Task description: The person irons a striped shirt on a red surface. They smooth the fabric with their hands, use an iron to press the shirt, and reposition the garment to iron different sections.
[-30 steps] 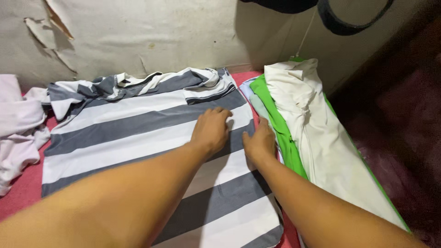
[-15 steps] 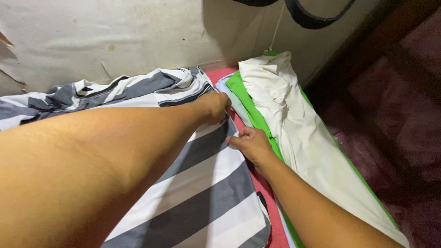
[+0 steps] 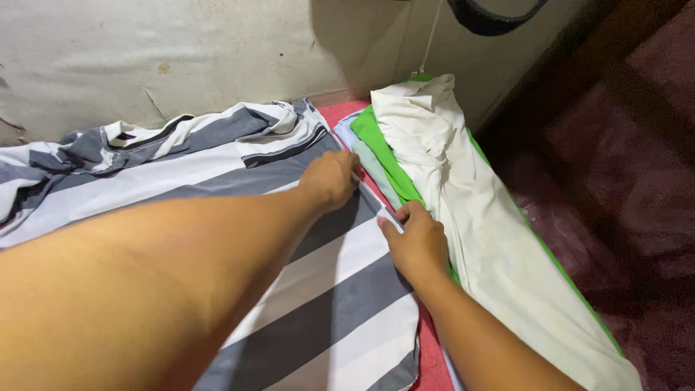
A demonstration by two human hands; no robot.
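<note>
**Pinching the shirt's side edge: keep it straight**

Striped shirt (image 3: 217, 217), grey & white bands, lies spread flat on a red surface (image 3: 433, 358) w/ its collar end bunched up toward the wall (image 3: 181, 51). Both hands work its right-hand side edge, right next to the stack of folded clothes.

Left hand (image 3: 331, 179): fingers curled down over the edge, higher up the shirt, near the dark-trimmed sleeve. Grip looks closed on the fabric, though fingertips are partly hidden, so how much cloth it has I can't tell for sure.

Right hand (image 3: 414, 242): lower down the same edge, thumb & forefinger pressed together on a thin bit of the hem. Grip shut, a small pinch only.

To my eye, the step in hand is taking hold of this side edge w/ 2 pinch points. To do it well:
- Take all layers in each pinch, not just the top 1, or the under layer drags.
- Hold the 2 hands on 1 line along the seam, cloth taut btwn them, so the edge moves as a straight line.
- Watch the stripes: they're a ready guide for squareness.
- Mind the neighbours: green garment (image 3: 384, 156) & cream garment (image 3: 470, 210) lie just beside the edge; right hand is touching or nearly touching that pile, so lift clear of it rather than dragging across.
</note>
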